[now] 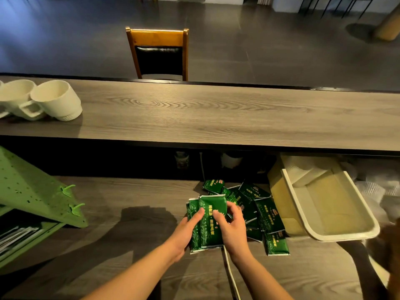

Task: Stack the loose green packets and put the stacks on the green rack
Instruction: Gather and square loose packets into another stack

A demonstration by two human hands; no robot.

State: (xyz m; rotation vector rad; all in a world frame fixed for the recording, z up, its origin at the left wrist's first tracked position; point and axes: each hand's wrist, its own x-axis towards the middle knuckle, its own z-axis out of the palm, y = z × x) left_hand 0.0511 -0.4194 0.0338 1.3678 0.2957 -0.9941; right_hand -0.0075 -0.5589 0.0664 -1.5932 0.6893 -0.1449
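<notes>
A stack of green packets stands on edge on the lower wooden counter, held between both hands. My left hand grips its left side, thumb across the front. My right hand clasps the right side with fingers over the top packet. Several loose green packets lie scattered just behind and to the right of the stack. The green rack stands at the far left, its slanted pegboard panel carrying small green hooks.
A cream plastic tray rests tilted on a cardboard box at the right. White mugs lie on the upper wooden shelf at the left. A white cable runs toward me between my arms. A wooden chair stands beyond the shelf.
</notes>
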